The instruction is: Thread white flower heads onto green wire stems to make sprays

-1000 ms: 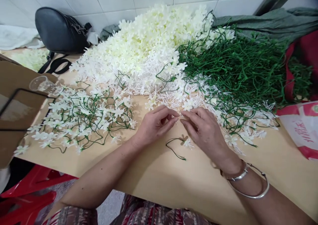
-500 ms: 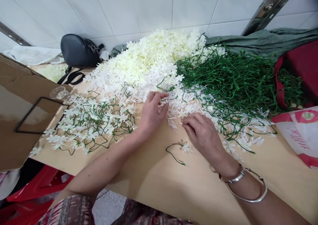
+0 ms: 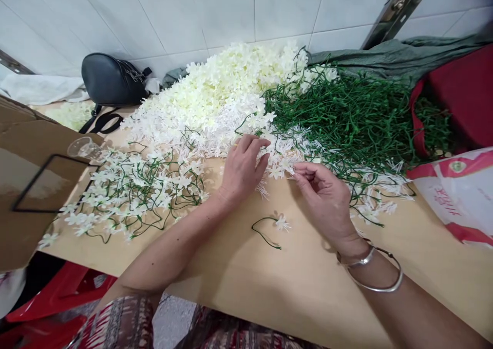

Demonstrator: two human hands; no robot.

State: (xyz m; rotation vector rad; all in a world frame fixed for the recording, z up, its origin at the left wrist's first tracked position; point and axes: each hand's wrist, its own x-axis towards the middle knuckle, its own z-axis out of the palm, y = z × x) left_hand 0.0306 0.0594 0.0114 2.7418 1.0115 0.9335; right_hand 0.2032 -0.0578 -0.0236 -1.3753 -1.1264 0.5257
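My left hand (image 3: 245,166) is at the front edge of the white pile, palm down with curled fingers. Whatever its fingers hold is hidden behind them. My right hand (image 3: 325,200), wearing a silver bracelet, has its thumb and index finger pinched at the edge of a white artificial flower (image 3: 285,167). Below and between the hands, a single green stem with a white flower head (image 3: 282,223) lies on the table (image 3: 239,267). White stamens (image 3: 263,189) stick out beside my left hand.
Finished-looking flowers on green stems (image 3: 142,189) lie at left, beside a cardboard box (image 3: 31,159) and clear plastic cup (image 3: 85,147). Cream petals (image 3: 231,76) and green stems (image 3: 346,115) are heaped behind. A black bag (image 3: 111,79) stands back left; a white-red packet (image 3: 458,195) lies right.
The view has shifted slightly. My right hand has moved a little up and turned, its fingers now at a white flower. The left hand stays by the pile; the single stem still lies on the table.
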